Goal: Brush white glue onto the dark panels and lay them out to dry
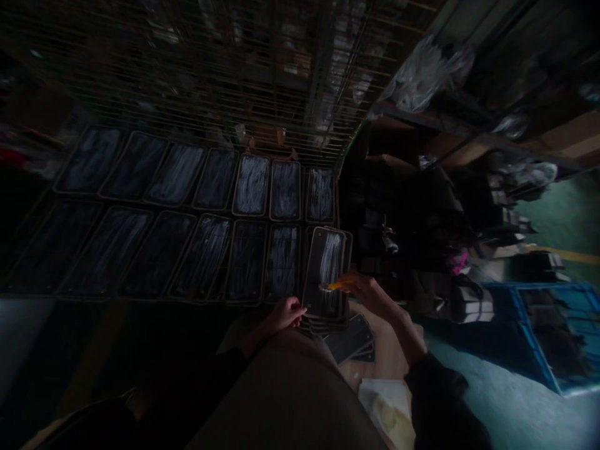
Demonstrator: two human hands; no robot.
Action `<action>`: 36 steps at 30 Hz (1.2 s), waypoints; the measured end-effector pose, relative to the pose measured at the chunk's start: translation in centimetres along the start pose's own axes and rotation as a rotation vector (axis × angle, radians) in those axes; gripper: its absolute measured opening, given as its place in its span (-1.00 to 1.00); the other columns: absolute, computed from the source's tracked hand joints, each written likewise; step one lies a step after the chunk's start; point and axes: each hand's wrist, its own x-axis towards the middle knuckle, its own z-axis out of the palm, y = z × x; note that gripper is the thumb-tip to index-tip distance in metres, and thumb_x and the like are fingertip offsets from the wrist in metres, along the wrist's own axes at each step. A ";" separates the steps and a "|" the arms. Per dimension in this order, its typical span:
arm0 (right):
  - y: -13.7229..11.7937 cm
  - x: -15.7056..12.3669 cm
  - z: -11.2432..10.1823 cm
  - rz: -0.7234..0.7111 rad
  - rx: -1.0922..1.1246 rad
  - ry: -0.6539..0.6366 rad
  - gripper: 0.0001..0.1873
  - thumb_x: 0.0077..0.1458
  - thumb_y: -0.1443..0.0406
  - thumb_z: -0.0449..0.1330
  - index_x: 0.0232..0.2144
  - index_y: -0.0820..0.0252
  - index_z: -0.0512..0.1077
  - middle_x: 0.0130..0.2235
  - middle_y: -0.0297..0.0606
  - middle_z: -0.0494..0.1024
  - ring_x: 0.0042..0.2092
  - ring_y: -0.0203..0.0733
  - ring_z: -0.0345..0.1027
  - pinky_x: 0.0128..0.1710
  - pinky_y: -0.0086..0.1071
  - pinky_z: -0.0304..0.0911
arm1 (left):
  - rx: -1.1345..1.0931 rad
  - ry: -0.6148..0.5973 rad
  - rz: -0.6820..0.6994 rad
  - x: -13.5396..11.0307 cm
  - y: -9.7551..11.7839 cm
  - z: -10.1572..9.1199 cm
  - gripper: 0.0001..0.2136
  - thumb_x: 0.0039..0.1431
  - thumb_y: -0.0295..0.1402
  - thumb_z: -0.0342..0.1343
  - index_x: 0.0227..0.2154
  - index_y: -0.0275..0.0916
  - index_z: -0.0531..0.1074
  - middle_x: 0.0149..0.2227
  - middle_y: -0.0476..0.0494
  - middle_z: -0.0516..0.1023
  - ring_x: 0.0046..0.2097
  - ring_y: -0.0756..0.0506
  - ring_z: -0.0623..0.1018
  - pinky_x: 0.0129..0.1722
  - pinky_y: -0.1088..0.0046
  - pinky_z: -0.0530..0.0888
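My right hand grips a yellow-handled brush, its tip on a dark rectangular panel with rounded corners. Whitish streaks of a smeared substance run along the panel's right part, while its left part is dark. At the panel's lower left corner, the fingers of my left hand are pinched together on the edge. Beneath it lie more such panels in a stack, their edges showing. Two rows of similar panels reach to the left, many with white streaks, such as the streaked panel just beside.
A wire mesh rack stands behind the rows. Loose dark plates and a white sheet lie on a brownish surface near my right forearm. At the right are a blue crate and dark stacked goods. The picture is dim.
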 end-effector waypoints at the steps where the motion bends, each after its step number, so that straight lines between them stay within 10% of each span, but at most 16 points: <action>1: -0.1 0.6 -0.4 0.007 0.015 0.023 -0.77 0.28 0.19 0.06 -0.11 0.14 0.43 -0.18 -0.21 0.54 -0.21 -0.20 0.48 -0.21 -0.33 0.43 | 0.001 0.004 -0.010 0.0 0.0 0.0 -0.69 -0.01 -0.08 0.16 -0.51 -0.23 0.28 -0.65 0.06 0.40 -0.61 0.03 0.41 -0.60 0.54 0.29; 11: 2.2 9.5 -0.3 -0.209 -0.219 0.341 -0.75 0.32 0.26 -0.03 -0.07 0.10 0.41 -0.06 -0.17 0.47 -0.01 -0.14 0.39 -0.01 -0.22 0.35 | -0.018 -0.008 -0.008 0.0 0.0 -0.1 -0.70 0.02 -0.11 0.17 -0.50 -0.24 0.28 -0.62 0.05 0.43 -0.59 0.03 0.44 -0.58 0.54 0.33; 22: -1.4 -1.1 3.8 -0.099 -0.046 0.020 -0.71 0.34 0.25 -0.04 -0.01 0.08 0.40 -0.09 -0.19 0.48 -0.08 -0.21 0.43 -0.07 -0.33 0.37 | 0.019 -0.014 0.035 0.3 -0.6 -0.3 -0.73 0.04 -0.14 0.16 -0.51 -0.24 0.31 -0.60 0.02 0.45 -0.58 0.03 0.45 -0.58 0.54 0.32; 30: -0.6 -5.9 4.8 0.028 0.087 0.023 -0.74 0.29 0.17 0.04 -0.09 0.11 0.45 -0.19 -0.20 0.55 -0.19 -0.21 0.49 -0.18 -0.33 0.44 | 0.002 -0.010 -0.003 0.1 -0.4 -0.1 -0.77 0.07 -0.20 0.13 -0.52 -0.25 0.31 -0.59 0.01 0.45 -0.57 0.02 0.47 -0.58 0.54 0.34; 36: 2.1 -4.3 1.9 0.132 0.103 0.218 -0.73 0.28 0.15 0.06 -0.11 0.13 0.43 -0.21 -0.21 0.56 -0.23 -0.17 0.51 -0.21 -0.28 0.46 | 0.054 -0.001 -0.007 0.0 -0.1 0.0 -0.76 0.08 -0.19 0.13 -0.51 -0.25 0.31 -0.58 0.01 0.46 -0.57 0.03 0.47 -0.59 0.56 0.34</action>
